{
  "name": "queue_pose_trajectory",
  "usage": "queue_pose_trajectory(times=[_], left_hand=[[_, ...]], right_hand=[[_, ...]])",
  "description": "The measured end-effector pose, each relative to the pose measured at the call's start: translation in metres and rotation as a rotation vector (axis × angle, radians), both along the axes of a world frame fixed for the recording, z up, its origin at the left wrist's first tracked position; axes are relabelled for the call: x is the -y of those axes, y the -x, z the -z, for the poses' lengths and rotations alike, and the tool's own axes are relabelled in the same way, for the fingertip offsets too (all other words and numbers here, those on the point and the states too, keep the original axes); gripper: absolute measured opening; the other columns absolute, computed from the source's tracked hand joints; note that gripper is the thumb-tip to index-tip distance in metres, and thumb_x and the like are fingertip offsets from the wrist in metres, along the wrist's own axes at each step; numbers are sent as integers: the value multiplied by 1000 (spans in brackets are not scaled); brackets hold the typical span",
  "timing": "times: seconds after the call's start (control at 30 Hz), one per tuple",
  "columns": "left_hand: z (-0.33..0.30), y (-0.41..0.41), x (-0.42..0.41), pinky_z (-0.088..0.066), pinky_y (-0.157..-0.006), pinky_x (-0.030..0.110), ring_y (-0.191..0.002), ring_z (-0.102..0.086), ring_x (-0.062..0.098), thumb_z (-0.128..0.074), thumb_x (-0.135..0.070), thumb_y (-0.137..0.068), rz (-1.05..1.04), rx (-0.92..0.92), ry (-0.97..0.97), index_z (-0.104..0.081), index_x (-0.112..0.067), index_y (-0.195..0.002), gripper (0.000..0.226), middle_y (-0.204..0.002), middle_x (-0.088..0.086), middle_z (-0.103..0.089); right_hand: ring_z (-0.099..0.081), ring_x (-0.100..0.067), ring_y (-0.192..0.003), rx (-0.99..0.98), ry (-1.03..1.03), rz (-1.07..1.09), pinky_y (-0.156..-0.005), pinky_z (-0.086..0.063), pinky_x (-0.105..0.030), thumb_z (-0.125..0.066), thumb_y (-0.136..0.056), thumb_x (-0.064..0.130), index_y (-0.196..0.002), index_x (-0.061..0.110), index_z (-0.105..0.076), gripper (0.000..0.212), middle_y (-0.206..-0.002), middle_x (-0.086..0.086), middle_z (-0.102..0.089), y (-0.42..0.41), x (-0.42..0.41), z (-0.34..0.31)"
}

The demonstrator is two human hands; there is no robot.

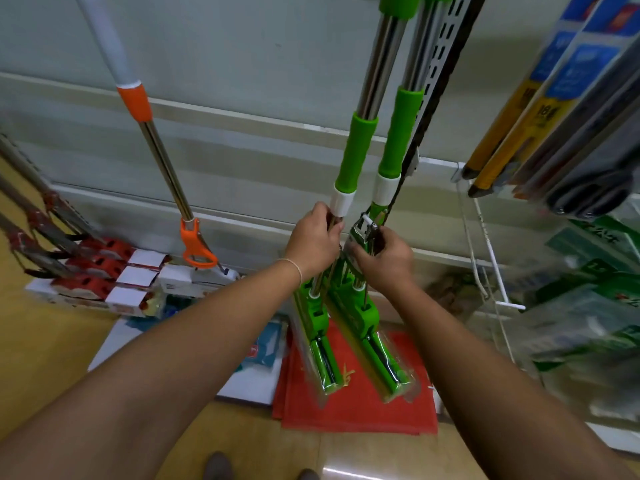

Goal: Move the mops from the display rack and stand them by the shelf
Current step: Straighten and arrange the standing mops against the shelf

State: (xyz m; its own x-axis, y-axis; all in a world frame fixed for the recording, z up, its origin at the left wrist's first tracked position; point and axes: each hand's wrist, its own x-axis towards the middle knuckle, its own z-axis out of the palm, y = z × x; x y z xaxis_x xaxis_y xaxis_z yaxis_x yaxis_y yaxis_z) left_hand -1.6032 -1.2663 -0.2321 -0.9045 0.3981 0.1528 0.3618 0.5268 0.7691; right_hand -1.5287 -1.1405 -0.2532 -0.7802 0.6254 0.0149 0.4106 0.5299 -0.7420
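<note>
Nearest to you, at the bottom edge, the toes of your shoes stand on the tan floor, and your two bare forearms reach forward from there. Your left hand is curled around the shaft of the left green mop, just under its white collar. Your right hand grasps the right green mop lower down, fingers wrapped around the metal wringer lever and rods.

Both green mops stand nearly upright, close side by side, their plastic-wrapped sponge heads resting on a red mat on the floor. Their handles lean up beside the slotted shelf upright on the right. By the look of it these two are at or very near their standing place, and you seem to be settling them; whether they will hold once let go cannot be told.

To the left, an orange mop leans on the pale wall panel, well apart from the green pair. Far left, several red-fitted mops lie slanted over white boxes; these may be what is left to move.

On the right, shelves carry packaged goods, with long boxed items hanging above.
</note>
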Motion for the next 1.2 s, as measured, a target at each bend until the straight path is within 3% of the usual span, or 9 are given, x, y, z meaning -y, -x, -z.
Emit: queue_pose_trajectory(times=[0.27, 0.4, 0.47, 0.63, 0.8, 0.93, 1.1, 1.2], left_hand=[[0, -20, 15, -28, -48, 27, -61, -45, 14, -58, -15, -86, 76, -56, 59, -39, -22, -90, 20, -69, -10, -46], [-1, -25, 29, -32, -55, 28, -65, -46, 12, -60, -18, -87, 153, -55, 66, -43, -23, -95, 19, -72, -12, -48], [-1, -27, 35, -36, -58, 29, -70, -50, 16, -59, -19, -88, 180, -52, 78, -47, -17, -99, 17, -77, -4, -54], [-2, -31, 53, -35, -55, 25, -71, -52, 17, -60, -19, -88, 247, -53, 118, -46, -19, -100, 18, -78, -2, -55], [-6, -33, 66, -42, -63, 30, -72, -57, 16, -60, -18, -89, 273, -35, 121, -45, -22, -100, 19, -77, -7, -56], [-8, -37, 67, -37, -63, 29, -74, -54, 15, -56, -19, -93, 267, 13, 122, -42, -21, -106, 19, -81, -5, -54], [-7, -49, 56, -38, -64, 28, -78, -49, 7, -50, -20, -97, 218, 184, -63, -38, -21, -109, 16, -87, -3, -50], [2, -60, 49, -43, -67, 36, -71, -48, 12, -49, -20, -97, 184, 256, -167, -36, -20, -110, 18, -81, -1, -48]], right_hand=[[-68, -24, -94, -3, -6, -6, -87, -55, -42, -77, -77, 42, -107, 19, -68, 39, -100, -2, -73, -10, -12, -6], [-67, -17, -89, -33, 13, -32, -88, -56, -37, -79, -77, 38, -106, 23, -69, 34, -92, 5, -70, -18, -17, -5], [-66, -14, -88, -27, 34, -66, -89, -55, -34, -80, -77, 38, -109, 23, -70, 37, -90, 9, -67, -20, -22, -5], [-69, -21, -104, 7, 135, -144, -97, -54, -40, -79, -82, 27, -122, 17, -66, 43, -113, -4, -73, -12, -36, -2], [-70, -23, -102, -60, 216, -180, -99, -53, -45, -74, -85, 10, -118, 9, -67, 34, -111, -8, -73, 2, -49, 1], [-69, -22, -105, -87, 258, -175, -100, -53, -46, -71, -88, 9, -124, 12, -64, 37, -117, -7, -71, 12, -47, 7], [-67, -25, -110, -98, 252, -152, -100, -52, -47, -72, -88, 18, -127, 13, -60, 41, -122, -9, -69, 26, -32, 11], [-66, -20, -105, -105, 214, -140, -99, -53, -43, -75, -86, 22, -124, 13, -61, 42, -119, -8, -71, 32, -27, 11]])
